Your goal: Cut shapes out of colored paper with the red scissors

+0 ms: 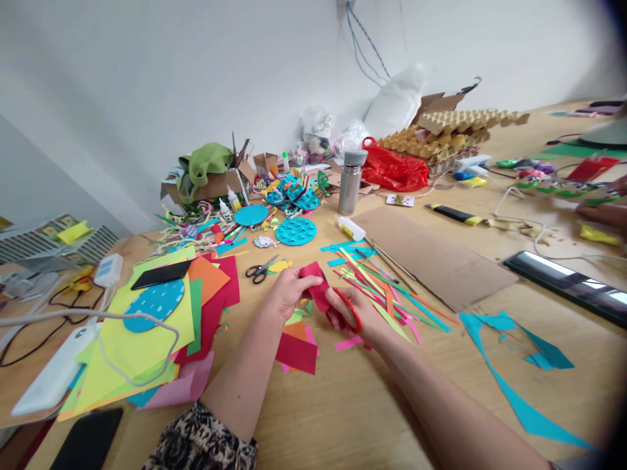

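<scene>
Well, left hand: the left hand (289,290) is closed on a small, folded-looking piece of red paper (309,269), thumb laid across its face.
Right hand: the right hand (355,307) is clamped round a pair of red-handled scissors (360,323), its fingers also against the lower end of the paper; how far the blades stand apart I cannot tell.
Red paper: it sits between the two hands, above the bench (343,424); it looks light and fairly stiff (card, perhaps, rather than thin tissue), likely to crease if squeezed hard. The upper edge, pinched flat between thumb and fingers, seems the best hold.
Scissors: rigid, best held by the loops, with the left fingertips well away from the blades.
Under the wrists: a flat red rectangle (298,352) lies over orange and pink pieces, light enough for a sleeve or wrist to drag.
Beside the right hand: loose, slippery-looking coloured paper strips (392,294) crowd its far side, next to a brown cardboard sheet (431,254).
Beyond the hands: black-handled scissors (265,267) and a white glue bottle (351,228) lie flat, while a grey-lidded steel bottle (350,186) stands upright.
Left side: a black phone (161,275) rests on layered paper.
</scene>
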The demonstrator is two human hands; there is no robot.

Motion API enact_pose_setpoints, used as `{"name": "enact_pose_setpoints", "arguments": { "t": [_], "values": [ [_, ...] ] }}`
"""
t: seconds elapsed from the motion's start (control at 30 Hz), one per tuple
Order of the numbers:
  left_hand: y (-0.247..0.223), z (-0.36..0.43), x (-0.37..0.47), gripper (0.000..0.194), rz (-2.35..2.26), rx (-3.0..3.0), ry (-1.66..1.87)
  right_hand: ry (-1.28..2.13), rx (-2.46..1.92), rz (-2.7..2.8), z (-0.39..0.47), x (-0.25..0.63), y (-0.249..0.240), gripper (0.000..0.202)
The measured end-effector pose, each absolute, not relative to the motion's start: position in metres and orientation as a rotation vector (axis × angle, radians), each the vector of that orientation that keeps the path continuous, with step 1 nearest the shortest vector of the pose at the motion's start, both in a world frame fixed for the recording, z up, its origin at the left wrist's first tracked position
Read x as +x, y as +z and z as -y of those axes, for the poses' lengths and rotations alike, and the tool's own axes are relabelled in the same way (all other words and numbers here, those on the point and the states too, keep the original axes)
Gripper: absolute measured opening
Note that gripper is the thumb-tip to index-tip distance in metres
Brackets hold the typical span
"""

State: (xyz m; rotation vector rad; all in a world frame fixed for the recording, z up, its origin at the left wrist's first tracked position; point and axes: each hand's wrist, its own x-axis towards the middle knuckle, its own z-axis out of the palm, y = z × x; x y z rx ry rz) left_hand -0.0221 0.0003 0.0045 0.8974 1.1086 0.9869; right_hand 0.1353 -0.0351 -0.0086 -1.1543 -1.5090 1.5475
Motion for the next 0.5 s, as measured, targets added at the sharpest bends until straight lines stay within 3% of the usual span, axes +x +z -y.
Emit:
{"name": "enact_pose_setpoints", "arguments": {
  "t": [0.5],
  "values": [
    [0.007,0.0,-0.0206,0.024,-1.099,0.872,1.014,1.569,-1.14,1.481,0.0346,0.1345,-0.0099,0.069]
  ]
}}
